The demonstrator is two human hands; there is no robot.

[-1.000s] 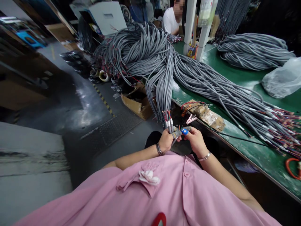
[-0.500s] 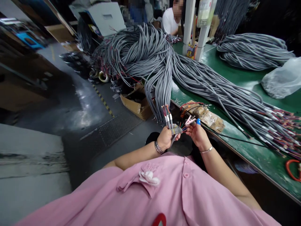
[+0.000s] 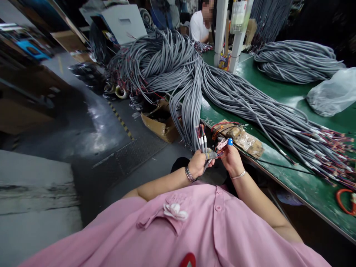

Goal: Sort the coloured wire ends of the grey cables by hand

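Note:
My left hand [image 3: 197, 163] is closed round the ends of a few grey cables [image 3: 203, 145], whose stripped coloured wires stick up above the fist. My right hand [image 3: 230, 158], a blue cap on one fingertip, pinches the thin coloured wires at the tip of one cable beside the left thumb. Both hands are held just off the near edge of the green table [image 3: 303, 185]. A pink clip [image 3: 221, 144] sits at the table edge right behind the fingers.
A large bundle of grey cables [image 3: 239, 96] runs across the table and hangs over its edge. A taped brown block [image 3: 244, 139], a plastic bag [image 3: 332, 92], a red ring [image 3: 345, 202] and white posts [image 3: 219, 29] stand there. A cardboard box [image 3: 160, 122] lies on the floor. A person in white sits far back.
My hands have risen slightly toward the table edge. The right hand moved from gripping the cable end to pinching its thin wires, its blue-capped finger now pointing up.

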